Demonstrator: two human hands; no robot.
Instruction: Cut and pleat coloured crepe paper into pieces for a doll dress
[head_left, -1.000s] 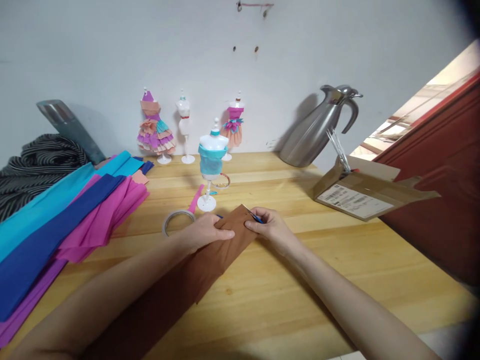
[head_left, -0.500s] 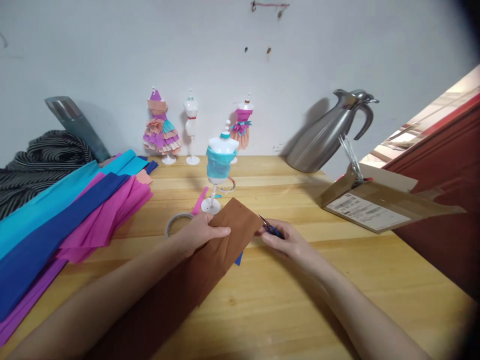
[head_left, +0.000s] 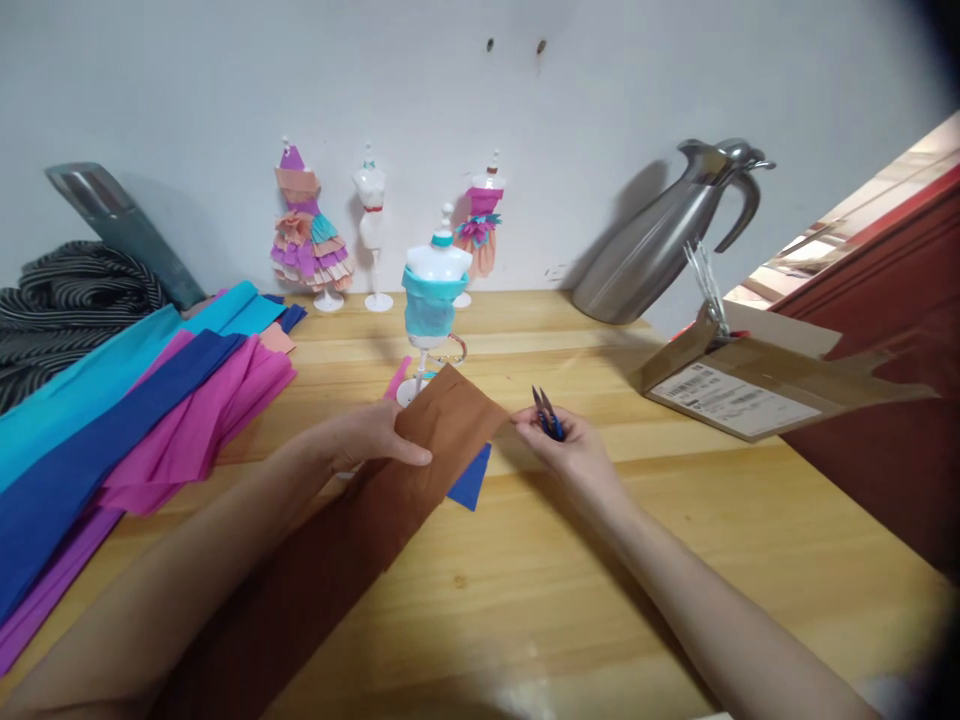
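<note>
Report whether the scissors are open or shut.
Slightly open: the scissors, held in the right hand, point away from the person, their two blade tips apart with a narrow gap between.

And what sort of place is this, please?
Probably a craft corner, perhaps at home: small mannequins stand on a wooden table, coloured sheets lie at the left, and the right hand holds scissors.

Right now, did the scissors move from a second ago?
Yes: judged against the teal-topped mannequin, the scissors in the right hand have shifted right, away from it.
</note>
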